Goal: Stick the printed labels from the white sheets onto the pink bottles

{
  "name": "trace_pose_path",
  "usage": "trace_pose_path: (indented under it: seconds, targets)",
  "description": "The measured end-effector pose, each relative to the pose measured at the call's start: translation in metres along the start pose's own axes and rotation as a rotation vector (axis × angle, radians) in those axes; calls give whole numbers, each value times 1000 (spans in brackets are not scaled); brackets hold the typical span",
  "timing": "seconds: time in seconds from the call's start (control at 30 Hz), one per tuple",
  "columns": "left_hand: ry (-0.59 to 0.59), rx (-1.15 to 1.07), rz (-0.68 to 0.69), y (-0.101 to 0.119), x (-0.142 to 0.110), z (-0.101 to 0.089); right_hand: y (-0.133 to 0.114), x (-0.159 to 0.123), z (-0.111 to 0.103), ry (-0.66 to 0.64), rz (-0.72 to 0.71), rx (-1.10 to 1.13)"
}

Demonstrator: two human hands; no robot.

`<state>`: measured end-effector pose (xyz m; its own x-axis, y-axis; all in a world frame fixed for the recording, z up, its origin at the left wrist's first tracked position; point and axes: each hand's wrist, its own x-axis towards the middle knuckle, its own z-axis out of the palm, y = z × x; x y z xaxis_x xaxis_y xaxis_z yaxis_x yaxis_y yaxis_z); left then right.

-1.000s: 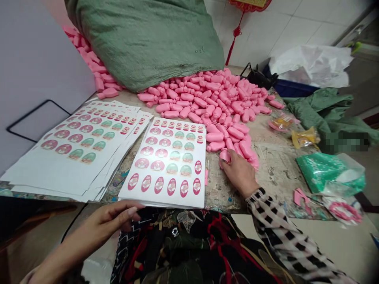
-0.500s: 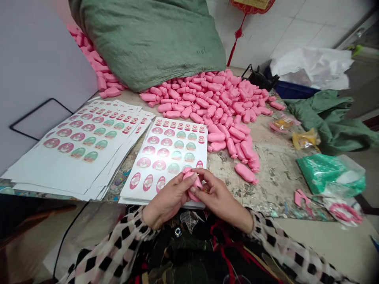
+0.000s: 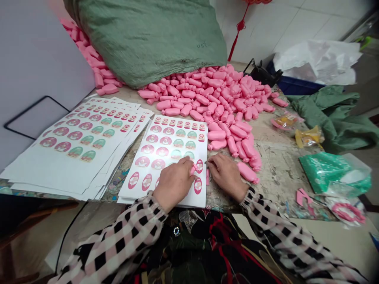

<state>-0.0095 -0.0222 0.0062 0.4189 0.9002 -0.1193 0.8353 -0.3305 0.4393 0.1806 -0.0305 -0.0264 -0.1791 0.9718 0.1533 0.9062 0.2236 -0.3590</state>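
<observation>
My left hand (image 3: 175, 183) rests over the right part of a sticker sheet (image 3: 166, 192), closed around a small pink plastic bottle (image 3: 193, 169). Most of that bottle is hidden under my fingers. Oval pink stickers (image 3: 198, 185) sit along the sheet's right edge, beside my left fingertips. Just past that edge is my right hand (image 3: 225, 173), its thumb and fingers pinched together low over the table; what they hold, if anything, is too small to make out. A narrow pink piece (image 3: 207, 176) lies beneath its fingertips.
A heap of pink bottles (image 3: 207, 98) spreads from under a green sack (image 3: 148, 39). More sticker sheets (image 3: 38, 165) are stacked at left by a grey panel (image 3: 35, 59). On the right lie a green packet (image 3: 334, 173), a yellow wrapped item (image 3: 309, 136) and a pink ring (image 3: 348, 213).
My hands have moved apart. The bottle, earlier between both hands, is now in my left hand over the sheet. My right hand has shifted right and forward to the sheet's edge.
</observation>
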Motion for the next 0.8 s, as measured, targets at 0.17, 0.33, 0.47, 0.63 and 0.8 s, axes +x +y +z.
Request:
trace_pose_path:
  seconds: [0.17,0.33,0.47,0.63,0.8]
  targets:
    - [-66,59,-31,-5,10,6,2,8,-1,-14,-54,-73]
    - [-76,76,-22,-9,12,7,5,13,-10,-94,-154,-72]
    - [-85,67,-43,-9,13,7,8,13,-11,-131,-185,-35]
    - [-91,42,-19,-10,13,8,10,13,-9,-92,-150,-34]
    - [-83,54,6,-12,13,9,10,17,-13,-126,-207,-51]
